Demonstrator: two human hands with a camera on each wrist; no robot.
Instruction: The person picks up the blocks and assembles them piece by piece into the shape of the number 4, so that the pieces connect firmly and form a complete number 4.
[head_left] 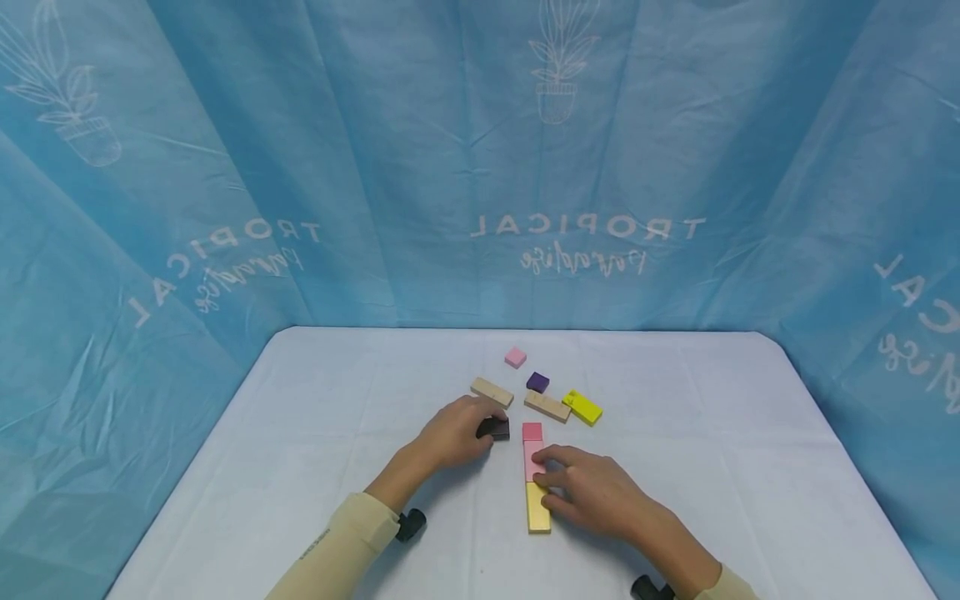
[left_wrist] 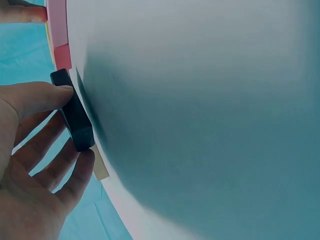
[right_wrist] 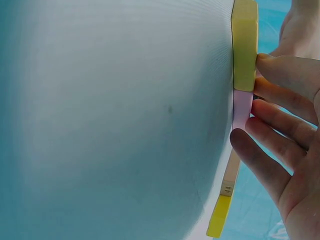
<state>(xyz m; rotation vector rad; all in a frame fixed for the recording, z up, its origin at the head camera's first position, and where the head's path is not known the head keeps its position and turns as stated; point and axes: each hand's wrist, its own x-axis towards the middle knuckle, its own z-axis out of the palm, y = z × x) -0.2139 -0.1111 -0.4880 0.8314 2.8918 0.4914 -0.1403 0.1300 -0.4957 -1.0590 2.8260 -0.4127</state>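
My left hand [head_left: 456, 433] grips a black block [head_left: 495, 429] between thumb and fingers. In the left wrist view the black block [left_wrist: 77, 115] looks tilted, held slightly off the white cloth. To its right, a row runs toward me: a small coral-pink block [head_left: 532, 431], a longer light pink block [head_left: 532, 458] and a gold-yellow block [head_left: 538, 510], end to end. Beside that row my right hand [head_left: 596, 493] rests its spread fingers, touching the light pink and gold-yellow blocks. In the right wrist view its thumb meets the gold-yellow block [right_wrist: 245, 50].
Beyond the hands lie two plain wooden blocks [head_left: 492, 392], a bright yellow block [head_left: 582, 407], a small purple block [head_left: 537, 382] and a small pink block [head_left: 515, 357]. Blue printed curtains [head_left: 450, 167] surround the white-covered table [head_left: 675, 400].
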